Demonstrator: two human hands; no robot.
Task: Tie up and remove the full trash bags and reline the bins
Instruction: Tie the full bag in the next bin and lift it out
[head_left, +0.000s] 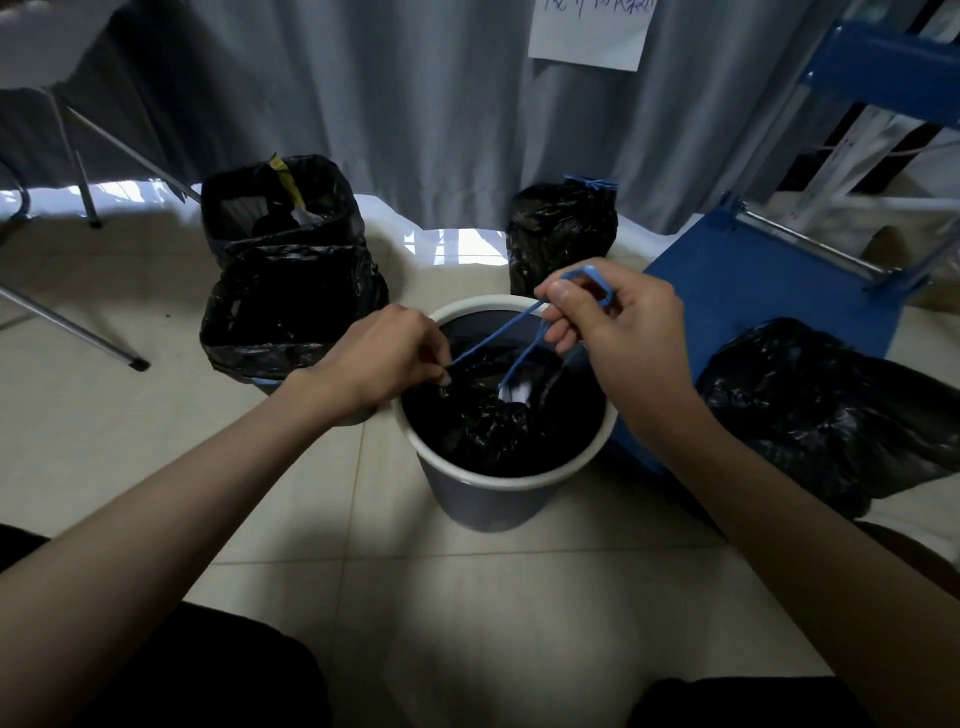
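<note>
two hands are over the round bin (498, 486) in the middle of the floor, both busy with the blue drawstring (498, 332) of the black bag (493, 421) that lines it. left hand (387, 358) sits at the bin's left rim, its grip tight, fingers curled down and pinching the low end of the string right where it meets the bag's edge. right hand (618, 322) is raised above the bin's far right side, its grip closed too, thumb and fingers curled round a loop of the same string, and two blue strands run down from it into the bag's mouth. the bag is inside the bin, its top gathered inward and a scrap of white showing in the opening.

behind, to the left, two more bins (285, 265) lined in black stand one just behind the other, the far one with a yellowish strip poking out. at the back, near the grey curtain (389, 93), a tied bag (561, 234) stands upright with blue string bunched at its top. on the right, a slumped black bag (831, 410) lies on the floor against a blue panel (769, 291). a sheet of paper (592, 31) hangs on the curtain; its writing is too blurred to read.
</note>
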